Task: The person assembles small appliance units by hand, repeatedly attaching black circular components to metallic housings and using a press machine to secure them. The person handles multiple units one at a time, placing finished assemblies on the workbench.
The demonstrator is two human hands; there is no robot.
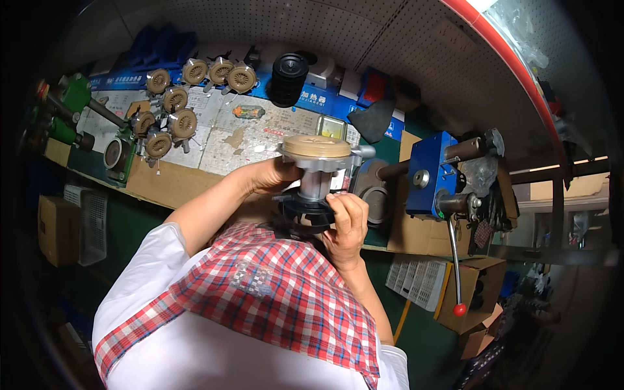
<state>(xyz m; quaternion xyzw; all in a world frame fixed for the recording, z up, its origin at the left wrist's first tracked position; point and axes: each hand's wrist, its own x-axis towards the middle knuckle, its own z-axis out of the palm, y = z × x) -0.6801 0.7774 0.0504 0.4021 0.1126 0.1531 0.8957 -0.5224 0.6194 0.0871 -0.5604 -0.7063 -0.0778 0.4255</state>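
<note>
At the far left, below the counter (218, 159), a brown cardboard box (58, 229) and a white latticed plastic crate (95, 227) are seen side by side. Above them, a green metal machine with a thick bar (78, 94) is placed at the counter's end. Next to it, several tan, round, spoked discs on grey bases (182, 123) are spread in a loose cluster. Farther right, a small orange-and-green object (249, 112) is left lying flat. The left hand (272, 175) is pressed to the left side of a grey metal cylindrical unit with a tan disc top and black lower part (315, 185); its grip is closed on the unit, though the fingertips are hidden behind it. The unit is held upright in the air before the counter, with a black ribbed column (288, 81) seen beyond. By the right hand (350, 224), the black lower part is clasped in a narrow grip. Farther right, a blue boxy metal press (426, 175) is mounted, from which a red-knobbed metal lever (455, 266) is hung.
</note>
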